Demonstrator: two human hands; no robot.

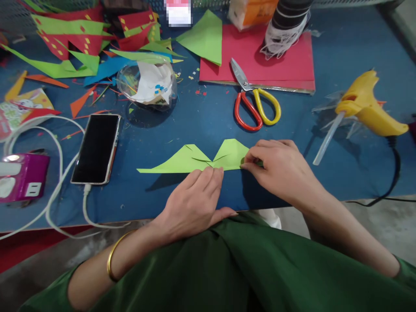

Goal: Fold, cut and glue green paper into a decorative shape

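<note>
A light green paper cutout [175,159] with two humps and a notch between them lies near the table's front edge. Its left end tapers to a thin point, and short slits show by the notch. My left hand [195,195] rests with its outstretched fingertips on the cutout's lower edge, just under the notch. At the right end, my right hand [276,167] pinches the paper between thumb and fingers, hiding that tip. Beyond the cutout lie scissors [248,97] with one red and one yellow handle, blades partly apart, their tip over red paper [234,47].
A phone [96,149] on a white cable and a purple plug adapter [24,177] sit left. Behind are a clear bowl [123,86] of scraps and red-green paper pieces [69,28]. A thread spool [284,30] stands on the red paper; a yellow glue gun [367,104] lies right.
</note>
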